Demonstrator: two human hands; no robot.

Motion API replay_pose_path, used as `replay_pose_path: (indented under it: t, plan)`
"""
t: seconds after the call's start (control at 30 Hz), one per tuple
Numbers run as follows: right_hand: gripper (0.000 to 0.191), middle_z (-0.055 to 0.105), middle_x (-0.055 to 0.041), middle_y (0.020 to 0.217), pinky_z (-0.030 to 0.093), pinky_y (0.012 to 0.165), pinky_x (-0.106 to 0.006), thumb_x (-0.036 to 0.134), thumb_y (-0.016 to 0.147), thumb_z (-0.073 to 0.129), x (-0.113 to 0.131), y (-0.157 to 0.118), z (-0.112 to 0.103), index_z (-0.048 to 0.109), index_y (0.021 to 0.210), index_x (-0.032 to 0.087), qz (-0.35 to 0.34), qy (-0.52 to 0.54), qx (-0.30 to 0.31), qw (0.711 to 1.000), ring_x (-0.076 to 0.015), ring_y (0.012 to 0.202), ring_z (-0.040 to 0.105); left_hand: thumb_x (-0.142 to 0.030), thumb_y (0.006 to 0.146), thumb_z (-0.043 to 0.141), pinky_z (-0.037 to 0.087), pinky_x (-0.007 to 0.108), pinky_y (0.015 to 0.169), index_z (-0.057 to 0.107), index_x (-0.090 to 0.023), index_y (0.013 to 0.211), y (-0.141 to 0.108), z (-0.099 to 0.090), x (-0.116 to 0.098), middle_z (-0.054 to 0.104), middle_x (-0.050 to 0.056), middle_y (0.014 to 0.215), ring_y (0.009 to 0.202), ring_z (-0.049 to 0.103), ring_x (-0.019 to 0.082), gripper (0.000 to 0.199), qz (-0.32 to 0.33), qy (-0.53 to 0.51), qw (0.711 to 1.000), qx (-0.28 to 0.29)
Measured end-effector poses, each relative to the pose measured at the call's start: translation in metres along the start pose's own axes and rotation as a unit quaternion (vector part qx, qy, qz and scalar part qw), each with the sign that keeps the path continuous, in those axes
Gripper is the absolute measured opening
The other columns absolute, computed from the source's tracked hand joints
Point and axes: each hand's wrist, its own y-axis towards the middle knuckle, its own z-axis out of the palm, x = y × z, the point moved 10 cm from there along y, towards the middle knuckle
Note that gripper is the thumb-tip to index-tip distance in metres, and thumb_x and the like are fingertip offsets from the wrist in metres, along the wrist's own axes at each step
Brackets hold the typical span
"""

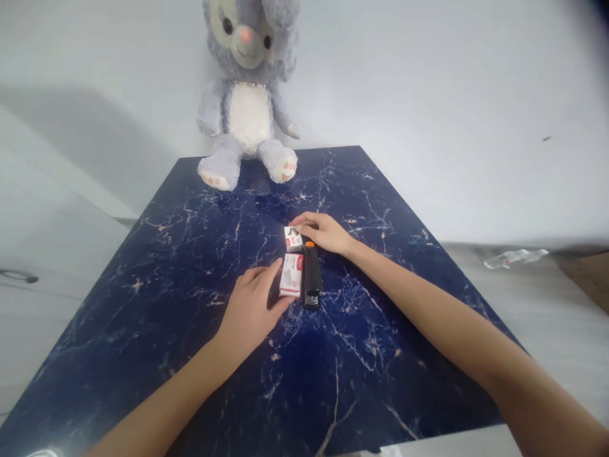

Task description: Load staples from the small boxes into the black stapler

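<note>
A black stapler [313, 273] with an orange patch near its far end lies lengthwise on the blue marbled table. Along its left side is a white-and-red small box [291, 275], with my left hand [252, 304] closed around it, thumb at the near end and forefinger by the far left corner. Just beyond that box, a smaller white box [293, 237] with red print and a dark picture sits by the stapler's far end. My right hand [326, 232] reaches over from the right, fingers and thumb closed on this smaller box. Some of its fingertips are hidden.
A grey-and-white plush toy [250, 114] sits at the table's far edge against the wall. The blue marbled table [190, 254] spans most of the view. A pale flat item [457, 444] lies at the near edge. Clear plastic [516, 258] is on the floor at right.
</note>
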Motion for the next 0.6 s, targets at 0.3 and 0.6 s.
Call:
replay_pose_path:
  t: [0.3,0.6]
  plan:
    - [0.018,0.077,-0.0053,0.088,0.055,0.076,-0.032,0.031,0.079,0.075,-0.001,0.0,0.0,0.071,0.089,0.018,0.036,0.037,-0.022,0.998,-0.0184,0.08,0.071,-0.036,0.089,0.07,0.045,0.049,0.1,0.039,-0.029,0.15,0.002,-0.002,-0.003,0.067,0.01,0.127,0.12,0.056,0.031,0.068,-0.004,-0.01,1.0,0.004]
    - [0.016,0.076,-0.0035,0.096,0.053,0.075,-0.03,0.027,0.089,0.062,0.003,-0.004,0.013,0.069,0.1,0.019,0.015,0.03,0.113,0.993,-0.0158,0.079,0.067,-0.041,0.088,0.07,0.043,0.05,0.105,0.042,-0.028,0.147,0.0,-0.002,-0.004,0.063,0.009,0.136,0.124,0.055,0.032,0.067,-0.001,-0.017,1.0,-0.005]
